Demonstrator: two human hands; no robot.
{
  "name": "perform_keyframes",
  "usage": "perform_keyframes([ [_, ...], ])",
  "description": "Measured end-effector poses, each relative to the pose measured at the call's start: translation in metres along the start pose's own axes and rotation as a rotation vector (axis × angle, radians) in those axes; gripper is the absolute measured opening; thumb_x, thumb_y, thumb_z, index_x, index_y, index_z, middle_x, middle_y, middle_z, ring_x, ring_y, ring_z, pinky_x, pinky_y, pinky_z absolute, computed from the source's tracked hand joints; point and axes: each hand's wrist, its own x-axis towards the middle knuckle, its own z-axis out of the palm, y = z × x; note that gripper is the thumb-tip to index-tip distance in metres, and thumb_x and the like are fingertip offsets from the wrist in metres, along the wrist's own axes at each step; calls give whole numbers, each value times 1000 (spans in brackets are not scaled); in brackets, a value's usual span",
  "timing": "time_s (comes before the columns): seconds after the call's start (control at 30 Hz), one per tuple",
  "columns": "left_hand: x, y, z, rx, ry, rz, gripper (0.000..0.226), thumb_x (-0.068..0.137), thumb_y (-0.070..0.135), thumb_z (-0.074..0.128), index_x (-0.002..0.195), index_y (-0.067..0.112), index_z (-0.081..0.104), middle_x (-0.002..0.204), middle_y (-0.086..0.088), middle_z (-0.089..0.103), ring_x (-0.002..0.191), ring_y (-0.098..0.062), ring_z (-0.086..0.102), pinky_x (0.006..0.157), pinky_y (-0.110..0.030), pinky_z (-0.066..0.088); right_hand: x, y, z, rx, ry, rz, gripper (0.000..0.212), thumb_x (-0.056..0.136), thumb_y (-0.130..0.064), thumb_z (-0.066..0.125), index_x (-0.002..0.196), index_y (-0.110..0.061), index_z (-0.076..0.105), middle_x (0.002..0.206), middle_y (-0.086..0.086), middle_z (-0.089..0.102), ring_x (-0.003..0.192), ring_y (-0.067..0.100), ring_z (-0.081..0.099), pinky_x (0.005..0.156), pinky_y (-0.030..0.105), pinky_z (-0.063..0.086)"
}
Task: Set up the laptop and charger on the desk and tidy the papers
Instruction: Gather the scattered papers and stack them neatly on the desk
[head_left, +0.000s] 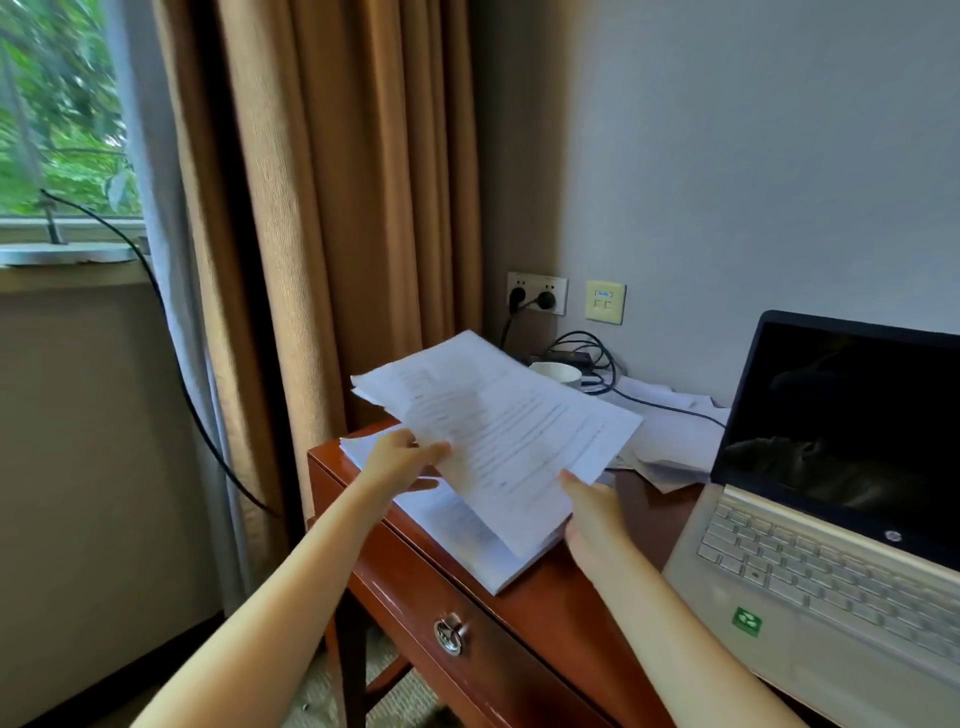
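Note:
A sheaf of printed white papers (498, 415) is lifted above the left end of the wooden desk (545, 613). My left hand (402, 460) grips its left edge and my right hand (592, 512) holds its lower right corner. Under it a thicker paper stack (467, 535) lies flat on the desk. More loose sheets (670, 441) lie behind, towards the wall. The silver laptop (831, 545) stands open on the right, its screen dark. A black charger brick (566, 357) with coiled cable sits by the wall, plugged into the wall socket (537, 293).
A white mug (556, 373) stands near the charger, behind the lifted papers. Brown curtains (337, 208) hang left of the desk beside a window. The desk drawer has a metal ring pull (450, 635). A black cable (171, 338) hangs along the curtain.

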Motion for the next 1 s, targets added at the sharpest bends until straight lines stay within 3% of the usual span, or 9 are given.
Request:
perform_keyframes([
  [0.07,0,-11,1,-35,67,-44,19,88,6,62,106,1,60,93,-10,66,61,-12,64,48,-14,53,-4,2,-2,-93,-85,34,21,96,-5,47,114,-10,55,88,4,61,72,16,56,53,25,48],
  [0.2,-4,-35,1,-25,147,-117,24,86,2,62,109,-1,59,110,-15,63,79,-23,62,46,-17,54,-3,-1,-18,-473,-60,73,14,93,-11,51,104,-4,55,77,11,60,51,18,59,39,21,47],
  [0.33,-8,-38,6,36,234,-111,30,85,7,65,109,5,47,110,-11,58,62,-12,58,47,-17,52,-3,-5,-24,-686,37,65,17,91,-12,52,80,-1,57,56,10,54,34,13,49,31,14,36],
  [0.43,-11,-37,8,61,276,-93,51,85,8,65,127,3,36,110,-11,54,57,-14,58,48,-20,53,-5,-7,-26,-762,39,57,27,89,-10,51,63,-1,55,52,8,52,22,8,42,29,12,33],
  [0.63,-14,-36,14,241,325,-40,71,88,11,63,142,3,18,100,-11,55,54,-14,58,48,-20,49,-9,-8,-27,-874,44,31,29,89,-13,52,63,-3,58,53,7,56,22,6,44,29,12,35],
  [0.73,-14,-37,15,328,320,-33,71,88,15,63,143,3,20,104,-15,62,51,-11,56,41,-14,45,-9,-9,-27,-898,38,36,28,88,-12,52,63,-2,58,52,7,56,23,6,44,30,12,35],
  [0.8,-16,-37,15,385,315,-47,71,89,19,63,143,3,21,94,-13,63,51,-11,55,41,-14,44,-8,-9,-27,-933,34,30,27,87,-13,52,63,-3,59,51,7,57,23,7,44,30,12,35],
  [0.93,-20,-34,18,728,396,-3,64,88,28,62,138,5,28,98,-9,64,78,-23,64,61,-27,50,-5,-11,-30,-1103,17,-24,27,86,-17,53,63,-5,58,51,4,57,27,9,46,34,14,38],
  [1.0,-20,-26,24,842,383,85,53,89,21,59,134,8,32,97,-7,63,71,-18,58,51,-22,43,-2,-17,-33,-1218,25,-131,25,86,-20,52,66,-6,58,57,5,61,40,14,55,47,21,47],
])
